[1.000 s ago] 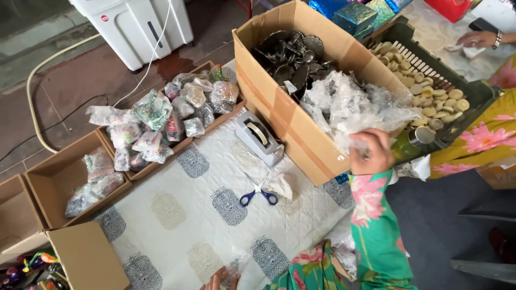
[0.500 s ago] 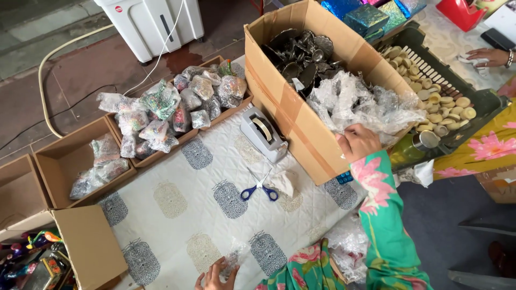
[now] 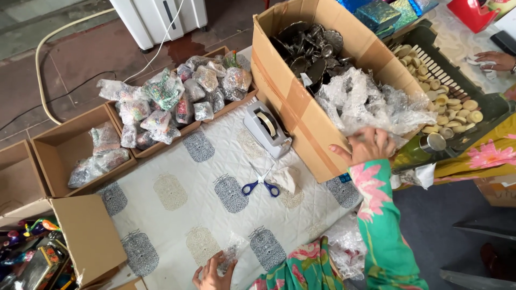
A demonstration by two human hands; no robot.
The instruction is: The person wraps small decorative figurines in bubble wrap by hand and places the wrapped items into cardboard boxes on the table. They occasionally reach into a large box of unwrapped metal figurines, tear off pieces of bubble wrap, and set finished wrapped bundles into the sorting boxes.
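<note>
Crinkled, glossy clear plastic wrap is seen heaped in a matt brown cardboard box. Beside the box, blue plastic-handled metal scissors are laid on a soft quilted cloth mat.

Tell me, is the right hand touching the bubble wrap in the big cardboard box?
Touching. The head view shows the right hand resting on the bubble wrap at the box's near corner, no gap.
</note>
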